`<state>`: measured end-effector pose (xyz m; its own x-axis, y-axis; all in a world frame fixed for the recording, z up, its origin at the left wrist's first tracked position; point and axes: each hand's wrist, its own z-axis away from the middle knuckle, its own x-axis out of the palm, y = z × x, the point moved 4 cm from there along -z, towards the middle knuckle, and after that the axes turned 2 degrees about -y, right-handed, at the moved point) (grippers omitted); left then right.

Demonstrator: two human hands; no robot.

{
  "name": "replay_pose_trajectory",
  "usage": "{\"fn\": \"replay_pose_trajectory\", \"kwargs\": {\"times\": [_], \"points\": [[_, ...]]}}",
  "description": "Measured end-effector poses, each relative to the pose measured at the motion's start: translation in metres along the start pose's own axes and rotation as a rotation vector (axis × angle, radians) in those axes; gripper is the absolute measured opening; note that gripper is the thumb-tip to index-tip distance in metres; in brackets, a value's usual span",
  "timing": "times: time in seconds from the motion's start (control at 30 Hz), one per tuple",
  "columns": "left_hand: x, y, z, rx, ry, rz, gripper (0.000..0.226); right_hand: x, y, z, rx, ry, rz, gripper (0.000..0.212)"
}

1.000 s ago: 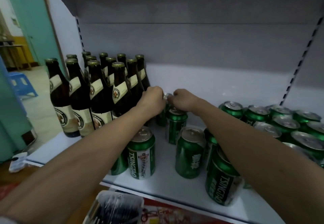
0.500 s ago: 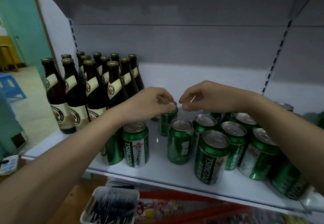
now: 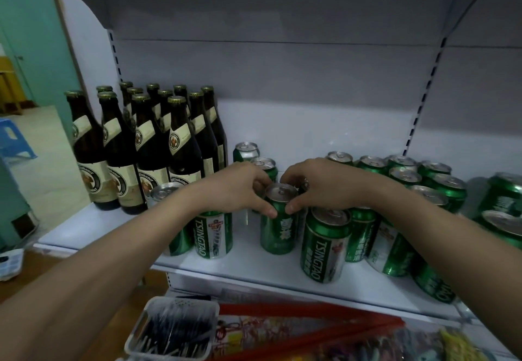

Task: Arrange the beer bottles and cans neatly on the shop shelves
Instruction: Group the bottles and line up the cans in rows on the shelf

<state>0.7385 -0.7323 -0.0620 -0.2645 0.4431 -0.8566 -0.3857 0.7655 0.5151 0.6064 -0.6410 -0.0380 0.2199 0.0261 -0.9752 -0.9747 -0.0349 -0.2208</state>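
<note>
Head view: left hand [image 3: 240,188] and right hand [image 3: 324,185] both grip upright green aluminium beer can [image 3: 278,219] on white shelf [image 3: 254,264], fingers curled round its top, right of brown glass bottles [image 3: 158,145].

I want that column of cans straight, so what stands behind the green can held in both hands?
Behind the held can two more green cans stand in line toward the back wall. The left hand and right hand cover their lower parts.
</note>
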Motion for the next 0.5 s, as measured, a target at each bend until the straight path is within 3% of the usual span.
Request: {"fn": "replay_pose_trajectory", "kwargs": {"times": [0.2, 0.37, 0.5], "points": [[-0.016, 0.007, 0.004, 0.045, 0.084, 0.108, 0.04, -0.013, 0.004, 0.003, -0.014, 0.133, -0.159, 0.037], [-0.043, 0.017, 0.005, 0.088, 0.188, 0.497, 0.037, -0.036, 0.006, 0.002, -0.032, 0.283, -0.609, 0.034], [-0.052, 0.023, 0.001, 0.148, 0.267, 0.567, 0.041, -0.046, 0.009, -0.004, -0.017, 0.393, -0.801, 0.034]]}}
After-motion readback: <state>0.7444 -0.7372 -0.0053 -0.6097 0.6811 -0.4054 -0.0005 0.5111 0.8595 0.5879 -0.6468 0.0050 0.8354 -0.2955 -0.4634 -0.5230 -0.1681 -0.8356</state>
